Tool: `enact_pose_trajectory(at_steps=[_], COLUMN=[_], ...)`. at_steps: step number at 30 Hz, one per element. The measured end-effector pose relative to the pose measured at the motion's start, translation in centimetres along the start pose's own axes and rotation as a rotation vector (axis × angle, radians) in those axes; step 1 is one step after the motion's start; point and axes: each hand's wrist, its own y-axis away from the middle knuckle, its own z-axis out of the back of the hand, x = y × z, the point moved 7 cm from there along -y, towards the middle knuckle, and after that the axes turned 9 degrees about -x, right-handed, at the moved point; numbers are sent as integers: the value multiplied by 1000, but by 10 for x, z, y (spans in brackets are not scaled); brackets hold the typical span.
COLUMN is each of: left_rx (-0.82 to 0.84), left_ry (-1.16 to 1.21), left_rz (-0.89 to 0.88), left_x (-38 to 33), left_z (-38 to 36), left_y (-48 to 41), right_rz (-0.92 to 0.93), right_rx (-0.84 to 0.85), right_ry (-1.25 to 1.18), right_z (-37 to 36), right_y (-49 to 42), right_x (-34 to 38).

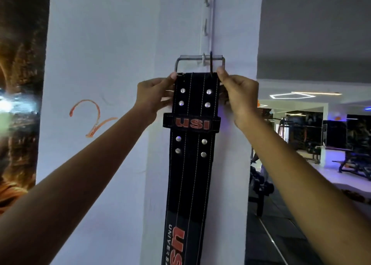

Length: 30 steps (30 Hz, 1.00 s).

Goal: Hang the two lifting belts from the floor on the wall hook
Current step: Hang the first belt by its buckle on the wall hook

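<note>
We hold a lifting belt (190, 164) up at the wall hook (203, 59).
Left hand (152, 98) and right hand (239, 98) pinch its top corners — buckle (199, 61) over the hook, belt hanging down the white pillar (120, 64).

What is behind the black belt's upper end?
Behind the black belt is the white pillar; its buckle sits over a wall hook. A second belt cannot be seen.
</note>
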Motion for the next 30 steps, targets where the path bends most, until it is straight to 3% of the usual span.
enact_pose_trajectory(at_steps=[4,7,12,16,20,22,25,30], left_rx=[51,-5,69,75,84,101,117,71], left_ry=[-13,42,-130,-230,-318,-388,-497,-672], left_rz=[15,91,129,274,401,457,562,797], left_x=[32,59,126,192,244,268,303,352], left_z=[28,50,71,103,146,172,215,298], left_y=[43,79,147,209,276,310,364,470], right_rz=[-41,-82,-139,-278,-197,-184,-306,-649], right_rx=[20,-118,-254,-479,-641,-641,-609,-417], right_ry=[-16,38,197,317,498,609,683,825], right_z=[21,42,68,97,119,125,135,144], right_y=[48,90,201,283,364,405,478,616], right_x=[-27,-60,-117,-154,-152,-154,-176,-219])
